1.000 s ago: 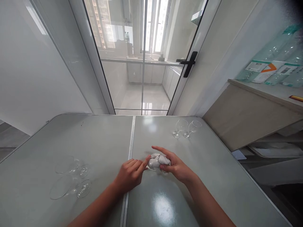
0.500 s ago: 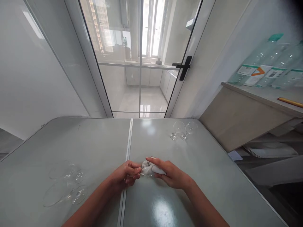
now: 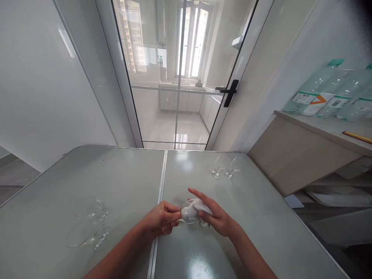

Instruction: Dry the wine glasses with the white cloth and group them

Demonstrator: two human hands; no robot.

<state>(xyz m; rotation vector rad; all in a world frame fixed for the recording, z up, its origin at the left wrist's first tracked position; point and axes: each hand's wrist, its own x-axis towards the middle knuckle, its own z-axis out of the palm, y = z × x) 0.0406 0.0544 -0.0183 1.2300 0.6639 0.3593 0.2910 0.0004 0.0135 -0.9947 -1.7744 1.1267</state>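
Observation:
My left hand (image 3: pixel 166 219) pinches the stem of a clear wine glass (image 3: pixel 189 221), which lies sideways above the middle of the table. At the mouth of the glass, my right hand (image 3: pixel 214 214) holds a white cloth (image 3: pixel 200 208); part of the cloth is bunched inside the bowl. The right index finger stretches out, while the thumb presses on the cloth. Two glasses lie on their sides at the left, a nearer glass (image 3: pixel 84 232) and a farther glass (image 3: pixel 92 207). Two more, a stemmed glass (image 3: pixel 222 163) and its neighbour (image 3: pixel 236 166), stand at the far right.
The grey table (image 3: pixel 128 174) has a metal seam (image 3: pixel 162 174) down its middle. Behind it is a glass door with a black handle (image 3: pixel 231 93). On the right, a shelf (image 3: pixel 319 130) overhangs near the table edge, carrying several plastic bottles (image 3: pixel 328 93).
The cloth has shifted in the glass and my right hand has turned, its index finger lifting away. The camera view has tilted and moved slightly left.

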